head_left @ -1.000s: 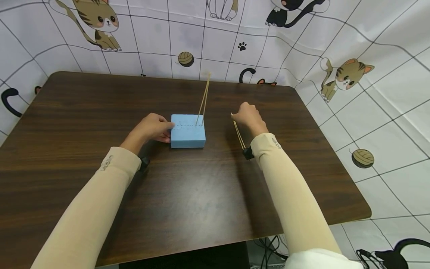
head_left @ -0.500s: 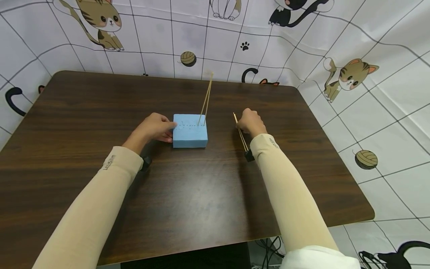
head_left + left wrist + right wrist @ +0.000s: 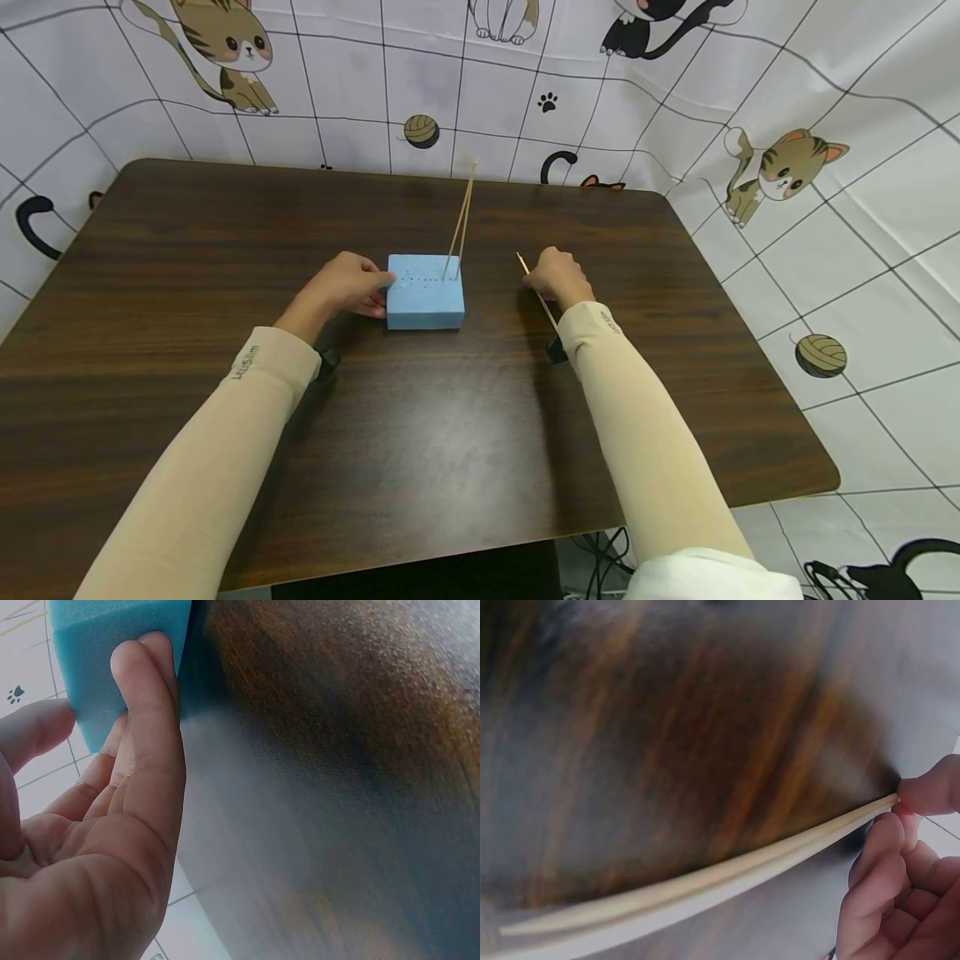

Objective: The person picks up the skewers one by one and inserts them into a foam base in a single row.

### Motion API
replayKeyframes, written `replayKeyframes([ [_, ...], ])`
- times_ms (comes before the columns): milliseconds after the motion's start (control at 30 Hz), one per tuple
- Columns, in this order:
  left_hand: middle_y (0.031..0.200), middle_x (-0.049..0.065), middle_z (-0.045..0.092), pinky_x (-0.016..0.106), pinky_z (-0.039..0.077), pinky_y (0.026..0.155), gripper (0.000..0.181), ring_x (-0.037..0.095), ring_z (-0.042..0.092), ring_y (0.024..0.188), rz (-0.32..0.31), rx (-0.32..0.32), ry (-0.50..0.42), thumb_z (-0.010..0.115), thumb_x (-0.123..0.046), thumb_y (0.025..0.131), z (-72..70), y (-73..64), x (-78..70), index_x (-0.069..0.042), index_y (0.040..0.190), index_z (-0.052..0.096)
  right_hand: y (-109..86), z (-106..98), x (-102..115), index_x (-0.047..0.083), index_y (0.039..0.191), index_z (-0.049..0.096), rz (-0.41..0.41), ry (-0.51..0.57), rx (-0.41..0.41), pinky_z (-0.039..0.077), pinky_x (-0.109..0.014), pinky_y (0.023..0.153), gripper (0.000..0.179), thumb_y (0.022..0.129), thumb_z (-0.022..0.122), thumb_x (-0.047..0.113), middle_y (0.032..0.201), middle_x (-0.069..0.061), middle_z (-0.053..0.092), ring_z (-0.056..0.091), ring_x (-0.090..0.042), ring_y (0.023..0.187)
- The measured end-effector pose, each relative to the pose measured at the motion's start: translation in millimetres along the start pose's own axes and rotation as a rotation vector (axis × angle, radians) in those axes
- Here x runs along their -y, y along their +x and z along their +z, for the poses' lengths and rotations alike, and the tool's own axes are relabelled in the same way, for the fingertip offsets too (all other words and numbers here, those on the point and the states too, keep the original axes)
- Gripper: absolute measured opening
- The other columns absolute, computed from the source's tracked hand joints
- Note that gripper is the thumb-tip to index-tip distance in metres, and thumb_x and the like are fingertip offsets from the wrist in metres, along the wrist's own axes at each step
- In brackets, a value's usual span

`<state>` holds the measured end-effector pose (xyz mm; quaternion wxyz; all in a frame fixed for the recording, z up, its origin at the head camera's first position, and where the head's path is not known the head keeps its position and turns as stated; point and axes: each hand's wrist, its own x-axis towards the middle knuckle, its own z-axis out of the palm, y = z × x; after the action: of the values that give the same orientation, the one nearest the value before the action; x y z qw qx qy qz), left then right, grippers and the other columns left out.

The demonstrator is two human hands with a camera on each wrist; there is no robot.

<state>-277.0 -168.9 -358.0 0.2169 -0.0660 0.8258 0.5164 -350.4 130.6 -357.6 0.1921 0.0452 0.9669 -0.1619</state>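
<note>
A light blue foam block (image 3: 425, 319) with rows of small holes in its top sits on the dark wooden table (image 3: 420, 467). Two thin bamboo skewers (image 3: 466, 212) stand in its right side, leaning together at their upper ends. My left hand (image 3: 341, 283) steadies the block from the left: straight fingers (image 3: 146, 712) lie against its side, and the thumb touches its upper edge. To the right of the block, my right hand (image 3: 561, 277) pinches another pair of skewers (image 3: 705, 879) near one end, between thumb and fingers. They slant back toward the wrist, low over the table.
A white sheet (image 3: 352, 75) printed with cats and grid lines hangs behind the table and on its right. Dark cables (image 3: 600, 554) lie below the table's front edge. Both forearms, in cream sleeves (image 3: 648, 417), reach over the tabletop.
My right hand has moved slightly nearer me, and its skewers, seen apart earlier, now line up as one in the head view. The left hand and block stay in place.
</note>
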Motion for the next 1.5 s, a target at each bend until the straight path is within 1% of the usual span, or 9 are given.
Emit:
replayKeyframes([
  [167,0.099,0.021,0.063,0.030,0.062,0.073,0.040,0.011,0.066,0.064,-0.004,-0.005,-0.013,0.053,-0.022,0.104,-0.6,-0.4,-0.5,0.011,0.127,0.051,0.7,3.5,0.5,0.003,0.102,0.058,-0.039,-0.027,-0.024,0.045,-0.033,0.053,0.022,0.098,0.057,0.026,0.087,-0.012,0.059,0.055,-0.023,0.066],
  [433,0.098,0.020,0.062,0.030,0.062,0.072,0.041,0.011,0.066,0.064,-0.014,-0.005,-0.028,0.053,-0.022,0.104,-0.6,-0.4,-1.1,0.011,0.128,0.051,2.5,8.4,2.5,0.003,0.104,0.058,-0.080,-0.159,-0.105,0.053,-0.047,0.074,0.027,0.096,0.061,0.030,0.098,-0.016,0.061,0.061,-0.035,0.091],
  [700,0.095,0.019,0.063,0.030,0.062,0.072,0.039,0.011,0.066,0.063,-0.016,-0.010,-0.039,0.053,-0.021,0.104,0.3,-0.6,-0.3,0.011,0.126,0.051,8.3,12.7,1.0,0.005,0.099,0.057,-0.089,-0.200,-0.136,0.055,-0.049,0.076,0.025,0.096,0.060,0.029,0.097,-0.015,0.062,0.063,-0.036,0.091],
  [900,0.093,0.018,0.063,0.029,0.062,0.070,0.039,0.011,0.066,0.062,-0.013,-0.014,-0.035,0.053,-0.021,0.104,0.3,-1.3,-1.2,0.011,0.126,0.051,3.3,7.8,3.0,0.005,0.097,0.058,-0.103,-0.139,-0.178,0.054,-0.048,0.073,0.026,0.096,0.060,0.031,0.095,-0.016,0.061,0.062,-0.036,0.088],
  [1000,0.092,0.017,0.064,0.029,0.062,0.070,0.039,0.011,0.066,0.062,-0.009,-0.014,-0.034,0.053,-0.022,0.104,-0.2,-0.6,-0.7,0.011,0.126,0.051,0.7,3.1,5.1,0.005,0.088,0.056,-0.115,-0.064,-0.238,0.052,-0.047,0.071,0.026,0.094,0.060,0.030,0.090,-0.015,0.059,0.061,-0.035,0.084],
  [1133,0.092,0.017,0.064,0.029,0.062,0.071,0.039,0.011,0.066,0.063,-0.010,-0.011,-0.036,0.053,-0.022,0.104,-0.3,-0.7,-0.6,0.011,0.126,0.051,-3.1,-3.7,9.4,0.007,0.079,0.048,-0.132,0.055,-0.331,0.049,-0.045,0.068,0.022,0.092,0.057,0.023,0.085,-0.014,0.055,0.056,-0.034,0.078],
  [1233,0.092,0.017,0.064,0.029,0.062,0.071,0.039,0.012,0.066,0.064,-0.009,-0.009,-0.035,0.052,-0.021,0.104,0.3,-0.8,-0.6,0.010,0.127,0.051,-5.7,-7.7,12.1,0.007,0.082,0.045,-0.149,0.118,-0.397,0.048,-0.045,0.069,0.015,0.088,0.055,0.017,0.086,-0.014,0.053,0.055,-0.034,0.080],
  [1333,0.090,0.016,0.064,0.029,0.062,0.071,0.038,0.012,0.066,0.064,-0.009,-0.015,-0.035,0.052,-0.020,0.104,1.0,-1.0,-0.8,0.010,0.126,0.052,-8.9,-11.2,14.1,0.005,0.091,0.049,-0.178,0.170,-0.447,0.050,-0.047,0.074,0.011,0.086,0.054,0.013,0.091,-0.015,0.056,0.057,-0.036,0.084],
  [1500,0.094,0.018,0.063,0.029,0.062,0.073,0.037,0.013,0.066,0.066,0.004,-0.013,-0.013,0.051,-0.020,0.104,0.5,-2.2,-0.2,0.010,0.126,0.053,-15.3,-19.3,22.0,0.001,0.107,0.059,-0.256,0.233,-0.519,0.053,-0.046,0.081,0.024,0.086,0.056,0.011,0.099,-0.016,0.064,0.061,-0.035,0.089],
])
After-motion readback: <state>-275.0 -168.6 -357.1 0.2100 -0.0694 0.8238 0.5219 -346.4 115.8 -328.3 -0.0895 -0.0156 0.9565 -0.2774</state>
